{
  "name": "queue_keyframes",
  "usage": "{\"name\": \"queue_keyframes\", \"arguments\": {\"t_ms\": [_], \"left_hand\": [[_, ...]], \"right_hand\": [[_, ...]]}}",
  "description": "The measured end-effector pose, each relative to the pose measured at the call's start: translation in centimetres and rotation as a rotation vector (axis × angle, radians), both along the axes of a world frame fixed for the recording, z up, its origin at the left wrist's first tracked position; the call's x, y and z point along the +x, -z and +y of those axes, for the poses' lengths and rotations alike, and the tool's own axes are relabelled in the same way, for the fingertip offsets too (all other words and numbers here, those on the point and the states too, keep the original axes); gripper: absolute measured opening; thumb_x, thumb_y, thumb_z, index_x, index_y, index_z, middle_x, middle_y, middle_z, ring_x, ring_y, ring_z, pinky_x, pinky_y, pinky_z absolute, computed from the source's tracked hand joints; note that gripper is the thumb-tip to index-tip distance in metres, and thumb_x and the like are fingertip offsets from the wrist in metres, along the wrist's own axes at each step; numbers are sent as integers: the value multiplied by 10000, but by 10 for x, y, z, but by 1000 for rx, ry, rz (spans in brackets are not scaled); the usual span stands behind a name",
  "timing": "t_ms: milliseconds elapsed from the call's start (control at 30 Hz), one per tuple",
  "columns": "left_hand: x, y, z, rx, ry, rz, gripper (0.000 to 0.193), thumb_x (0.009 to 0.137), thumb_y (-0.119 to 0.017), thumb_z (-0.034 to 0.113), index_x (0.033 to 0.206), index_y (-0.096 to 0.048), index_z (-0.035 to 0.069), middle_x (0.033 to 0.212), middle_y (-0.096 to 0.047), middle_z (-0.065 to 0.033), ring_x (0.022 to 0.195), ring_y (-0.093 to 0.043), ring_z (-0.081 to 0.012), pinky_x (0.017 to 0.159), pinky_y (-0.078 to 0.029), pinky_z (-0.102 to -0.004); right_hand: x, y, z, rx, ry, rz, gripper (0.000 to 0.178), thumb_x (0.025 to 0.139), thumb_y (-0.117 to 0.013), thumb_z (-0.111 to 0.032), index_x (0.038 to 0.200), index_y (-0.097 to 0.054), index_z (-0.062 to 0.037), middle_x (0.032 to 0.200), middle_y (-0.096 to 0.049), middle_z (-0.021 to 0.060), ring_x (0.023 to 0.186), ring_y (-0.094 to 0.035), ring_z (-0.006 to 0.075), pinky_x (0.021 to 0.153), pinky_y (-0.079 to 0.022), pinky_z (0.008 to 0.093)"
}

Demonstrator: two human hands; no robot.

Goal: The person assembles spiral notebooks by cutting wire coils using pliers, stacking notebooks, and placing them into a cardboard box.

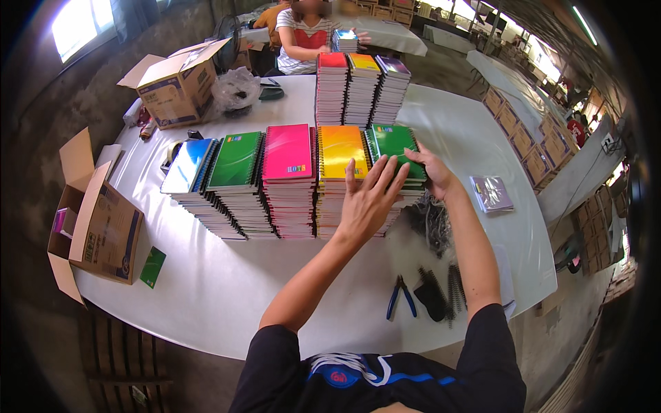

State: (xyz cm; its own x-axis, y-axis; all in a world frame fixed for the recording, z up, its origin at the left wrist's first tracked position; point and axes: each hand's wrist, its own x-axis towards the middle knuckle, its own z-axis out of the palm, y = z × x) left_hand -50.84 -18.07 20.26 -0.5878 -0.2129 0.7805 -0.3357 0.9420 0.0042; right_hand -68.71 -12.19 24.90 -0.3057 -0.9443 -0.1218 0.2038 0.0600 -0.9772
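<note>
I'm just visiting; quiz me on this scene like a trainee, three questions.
1. True or false: the pliers lie on the white table.
2. In the front row, which stands between the yellow stack and the left green stack? A blue; B pink; C purple.
3. Which front stack does the camera wearer's right hand touch?

Key: 1. True. 2. B, the pink stack. 3. The rightmost green stack.

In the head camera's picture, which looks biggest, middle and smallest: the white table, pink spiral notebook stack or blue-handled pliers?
1. White table
2. Stack of pink-covered spiral notebooks
3. Blue-handled pliers
</note>
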Motion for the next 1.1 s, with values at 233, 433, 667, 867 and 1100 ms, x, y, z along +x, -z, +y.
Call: {"name": "queue_keyframes", "arguments": {"t_ms": [233, 433, 667, 867, 1100], "left_hand": [[11, -7, -19, 368, 326, 16, 576, 702, -737, 278, 1234, -560, 146, 1330, -491, -77, 1261, -448, -220, 970, -394, -449], [30, -13, -7, 202, 410, 97, 542, 693, -762, 311, 1177, -595, 133, 1372, -429, -115, 1318, -368, -295, 1068, -303, -499], [156, 15, 9, 329, 354, 125, 375, 767, -726, 213, 1125, -629, 159, 1321, -479, -99, 1255, -446, -285, 1024, -361, -457], [287, 95, 8, 674, 110, -12, 298, 761, -726, 138, 1051, -660, 148, 1220, -525, -103, 998, -605, -260, 827, -488, -383], [399, 122, 6, 909, -164, 118, 241, 787, -711, 126, 1024, -669, 145, 1185, -540, -91, 858, -640, -250, 693, -515, -345]], "right_hand": [[4, -4, -4, 121, 71, 161, 588, 923, -545, -278, 1423, -297, -96, 1252, -527, 95, 1069, -546, 173, 890, -452, 321], [-13, 2, -10, 136, 272, 643, 457, 886, -619, -230, 1275, -497, -22, 1041, -645, 107, 944, -609, 193, 829, -473, 312], [12, -62, -11, 221, 669, 1415, 417, 794, -696, -176, 1189, -570, -125, 875, -690, 111, 805, -658, 192, 747, -496, 324], [115, -126, -84, -295, 83, 913, 369, 804, -600, 0, 1158, -607, -101, 997, -650, 81, 923, -600, 205, 846, -453, 291], [241, -166, -201, -53, -975, 1821, 382, 653, -567, 48, 980, -680, -115, 1069, -614, 51, 930, -592, 235, 873, -438, 378]]}}
